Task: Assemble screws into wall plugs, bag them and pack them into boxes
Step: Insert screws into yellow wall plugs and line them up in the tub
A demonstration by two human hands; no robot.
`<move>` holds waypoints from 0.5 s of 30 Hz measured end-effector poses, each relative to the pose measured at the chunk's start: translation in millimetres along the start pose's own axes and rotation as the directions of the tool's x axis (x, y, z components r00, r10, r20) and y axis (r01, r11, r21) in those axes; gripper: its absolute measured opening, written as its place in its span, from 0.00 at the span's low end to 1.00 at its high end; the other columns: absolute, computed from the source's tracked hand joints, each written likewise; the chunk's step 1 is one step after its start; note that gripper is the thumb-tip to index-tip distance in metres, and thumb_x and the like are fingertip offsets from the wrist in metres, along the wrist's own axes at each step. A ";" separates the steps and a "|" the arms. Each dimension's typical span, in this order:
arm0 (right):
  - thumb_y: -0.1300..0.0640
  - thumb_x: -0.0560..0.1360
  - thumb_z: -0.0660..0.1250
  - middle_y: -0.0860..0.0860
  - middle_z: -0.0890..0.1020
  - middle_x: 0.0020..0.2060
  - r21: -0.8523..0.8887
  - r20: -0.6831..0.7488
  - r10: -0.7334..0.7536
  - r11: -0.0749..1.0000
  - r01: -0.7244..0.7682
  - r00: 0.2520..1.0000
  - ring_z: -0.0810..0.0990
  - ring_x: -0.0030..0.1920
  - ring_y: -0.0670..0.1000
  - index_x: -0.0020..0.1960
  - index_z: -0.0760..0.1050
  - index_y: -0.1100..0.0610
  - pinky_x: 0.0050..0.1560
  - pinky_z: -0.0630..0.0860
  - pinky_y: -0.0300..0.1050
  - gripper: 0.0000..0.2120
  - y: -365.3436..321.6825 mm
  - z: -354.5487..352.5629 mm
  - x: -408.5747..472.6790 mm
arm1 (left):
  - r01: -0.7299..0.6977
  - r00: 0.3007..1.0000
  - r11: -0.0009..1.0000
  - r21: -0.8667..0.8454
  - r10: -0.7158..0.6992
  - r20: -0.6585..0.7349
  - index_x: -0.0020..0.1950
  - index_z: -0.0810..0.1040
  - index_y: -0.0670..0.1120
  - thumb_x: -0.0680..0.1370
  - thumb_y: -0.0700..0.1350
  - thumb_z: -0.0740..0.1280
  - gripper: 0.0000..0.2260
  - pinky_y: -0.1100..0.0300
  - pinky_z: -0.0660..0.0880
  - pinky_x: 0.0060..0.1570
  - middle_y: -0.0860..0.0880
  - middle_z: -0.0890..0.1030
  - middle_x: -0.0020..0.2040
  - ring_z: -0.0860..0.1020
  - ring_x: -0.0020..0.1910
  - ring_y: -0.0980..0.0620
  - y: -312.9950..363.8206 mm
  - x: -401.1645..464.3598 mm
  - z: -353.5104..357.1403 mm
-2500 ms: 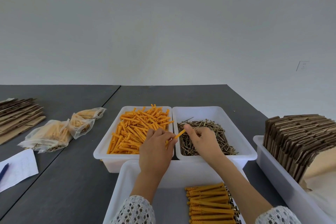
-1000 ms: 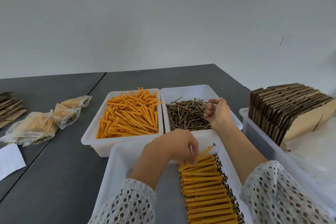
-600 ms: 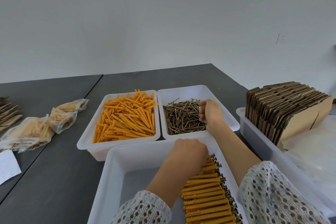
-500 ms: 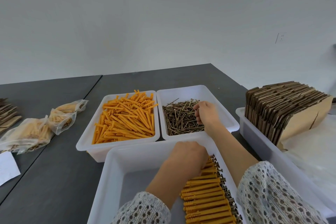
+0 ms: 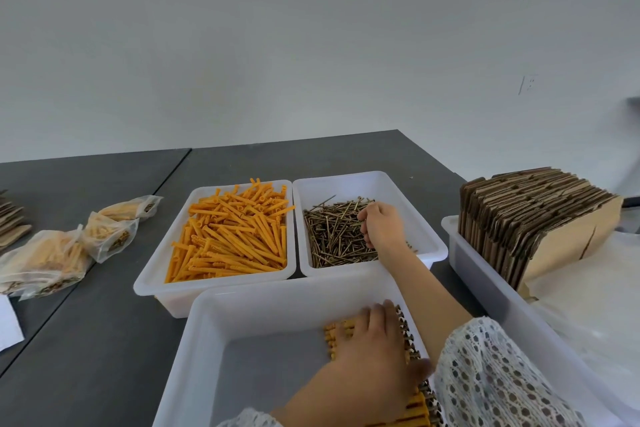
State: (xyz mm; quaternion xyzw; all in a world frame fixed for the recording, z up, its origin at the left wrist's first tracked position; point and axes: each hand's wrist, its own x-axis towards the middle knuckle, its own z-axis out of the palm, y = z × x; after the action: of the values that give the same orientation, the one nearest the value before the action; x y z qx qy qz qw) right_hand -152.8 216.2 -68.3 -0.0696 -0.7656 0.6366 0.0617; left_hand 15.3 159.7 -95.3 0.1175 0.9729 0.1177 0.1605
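Pressing flat-fingered on the assembled plugs point(image 5: 420, 402), the left hand point(image 5: 372, 340) rests while the right hand point(image 5: 381, 224) curls into the screws point(image 5: 332, 232).

We see bright orange plastic wall plugs point(image 5: 231, 236) in a white plastic tray point(image 5: 152, 284). Next to it, dark brown metal screws point(image 5: 332, 236) fill another white plastic bin point(image 5: 429, 246). The flat table top point(image 5: 86, 340) is dark grey. Folded cardboard boxes point(image 5: 533, 218) are brown. Our lace sleeve point(image 5: 498, 378) is white with little holes all over.
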 end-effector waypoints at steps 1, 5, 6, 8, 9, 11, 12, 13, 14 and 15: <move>0.61 0.81 0.52 0.51 0.75 0.29 0.003 -0.003 0.000 1.000 0.000 1.000 0.69 0.27 0.47 0.39 0.75 0.56 0.27 0.67 0.40 0.17 0.4 0.1 -0.1 | 0.031 0.998 0.999 0.033 -0.033 0.056 0.81 0.38 0.44 0.80 0.64 0.58 0.42 0.37 0.48 0.75 0.48 0.41 0.81 0.41 0.80 0.44 2.1 -2.0 9.6; 0.62 0.80 0.52 0.51 0.75 0.29 0.001 -0.009 -0.022 1.000 0.022 1.000 0.70 0.27 0.48 0.39 0.75 0.57 0.29 0.68 0.41 0.17 1.1 -0.2 -0.1 | 0.057 0.996 0.993 0.099 -0.063 0.057 0.79 0.31 0.43 0.80 0.65 0.55 0.43 0.40 0.34 0.74 0.48 0.28 0.78 0.29 0.77 0.45 3.6 -3.6 26.1; 0.62 0.80 0.51 0.51 0.75 0.29 0.003 -0.008 -0.028 1.000 0.028 1.000 0.69 0.27 0.48 0.39 0.75 0.57 0.29 0.68 0.42 0.17 1.0 0.0 0.0 | 0.059 0.998 0.993 0.106 -0.062 0.031 0.79 0.32 0.43 0.81 0.65 0.55 0.43 0.41 0.34 0.75 0.48 0.28 0.78 0.30 0.77 0.45 2.5 -4.3 24.1; 0.62 0.80 0.51 0.51 0.75 0.29 0.004 -0.017 -0.037 0.999 0.037 0.999 0.69 0.27 0.48 0.39 0.75 0.57 0.29 0.67 0.42 0.17 0.9 0.1 -0.2 | 0.043 0.998 0.995 0.085 -0.039 -0.051 0.80 0.36 0.44 0.81 0.64 0.54 0.41 0.42 0.38 0.76 0.50 0.33 0.80 0.34 0.79 0.47 -0.9 -7.3 25.9; 0.62 0.80 0.51 0.51 0.75 0.29 0.001 -0.021 -0.041 0.999 0.041 0.999 0.69 0.27 0.48 0.38 0.75 0.57 0.29 0.67 0.42 0.17 0.9 0.2 -0.1 | 0.013 0.989 0.996 0.084 -0.001 -0.145 0.82 0.44 0.45 0.80 0.64 0.53 0.38 0.45 0.45 0.77 0.50 0.42 0.82 0.43 0.80 0.49 -3.5 -10.4 28.3; 0.63 0.79 0.51 0.52 0.75 0.30 0.000 -0.020 -0.048 0.999 0.048 0.999 0.68 0.28 0.48 0.38 0.75 0.57 0.29 0.67 0.42 0.17 1.4 0.4 0.5 | 0.002 0.979 0.991 0.131 0.025 -0.201 0.70 0.76 0.49 0.77 0.66 0.47 0.33 0.54 0.73 0.65 0.53 0.74 0.72 0.73 0.69 0.55 -7.4 -19.8 30.8; 0.63 0.79 0.51 0.53 0.75 0.30 0.002 -0.018 -0.049 0.999 0.049 0.999 0.68 0.28 0.48 0.39 0.75 0.57 0.29 0.67 0.42 0.17 1.8 0.5 0.5 | 0.031 0.965 0.982 0.189 0.020 -0.263 0.59 0.84 0.53 0.75 0.67 0.44 0.34 0.57 0.77 0.55 0.56 0.82 0.61 0.81 0.58 0.57 -5.9 -22.2 34.4; 0.63 0.79 0.51 0.53 0.75 0.30 0.003 -0.017 -0.048 0.999 0.049 0.999 0.68 0.28 0.48 0.39 0.75 0.57 0.29 0.67 0.43 0.17 2.2 0.5 0.4 | 0.061 0.948 0.973 0.220 0.012 -0.317 0.53 0.87 0.55 0.74 0.68 0.43 0.35 0.57 0.76 0.54 0.56 0.84 0.56 0.84 0.53 0.57 -4.4 -24.1 37.5; 0.63 0.79 0.51 0.52 0.75 0.30 0.003 -0.016 -0.048 0.999 0.048 0.999 0.69 0.28 0.48 0.39 0.75 0.58 0.29 0.67 0.43 0.17 2.4 0.9 0.6 | 0.074 0.940 0.968 0.240 0.013 -0.341 0.52 0.87 0.55 0.73 0.68 0.44 0.34 0.55 0.72 0.59 0.55 0.85 0.55 0.84 0.52 0.56 -4.1 -25.1 39.0; 0.63 0.80 0.51 0.52 0.75 0.30 0.003 -0.015 -0.047 0.999 0.047 0.999 0.69 0.28 0.48 0.40 0.75 0.58 0.29 0.68 0.43 0.16 2.6 1.1 0.8 | 0.063 0.948 0.974 0.218 0.010 -0.318 0.55 0.86 0.54 0.71 0.68 0.46 0.34 0.53 0.65 0.64 0.53 0.84 0.57 0.83 0.54 0.54 -3.7 -25.5 39.7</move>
State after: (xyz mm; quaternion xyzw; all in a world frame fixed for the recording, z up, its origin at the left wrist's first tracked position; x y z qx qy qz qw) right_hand -153.7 215.8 -71.0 -0.0562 -0.7656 0.6355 0.0823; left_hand 51.5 157.0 -125.6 0.1015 0.9945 0.0218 -0.0109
